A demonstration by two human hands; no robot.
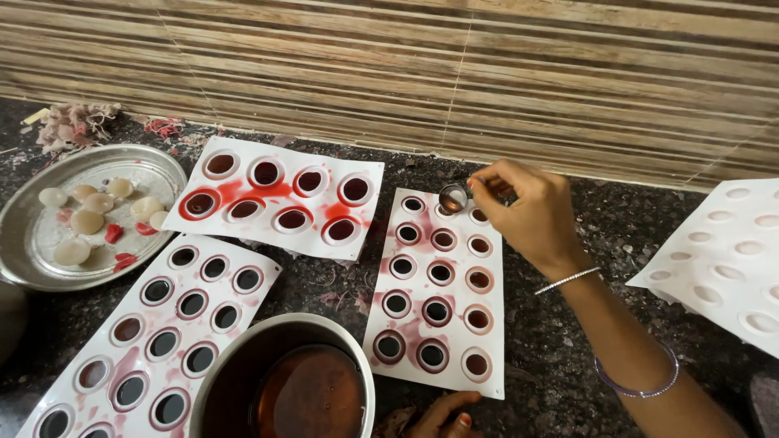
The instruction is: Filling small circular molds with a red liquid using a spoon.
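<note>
The right hand (527, 212) pinches a small round metal ladle (454, 197) by its handle, the bowl tilted over the far end of the middle white silicone mould tray with round cavities (438, 284), just above the top row. The left hand (445, 412) lies at the near edge of that tray beside the steel pot of dark red-brown liquid (286, 381); only fingertips show, so whether it is clenched or slack cannot be told. Most cavities in this tray already hold dark liquid — several carry red spill on their rims. In my judgement a good pour here calls for a low, steady tilt with the lip centred over one cavity, stopping short of the rim, since the far tray of eight larger cavities (276, 197) shows pooled red overflow between its wells. The left hand would do well to keep the flexible tray flat on the speckled dark stone worktop (560, 357). An unfilled white tray (722, 259) waits at the right; a round steel plate of pale and red cast pieces (162, 174) sits at the left.
</note>
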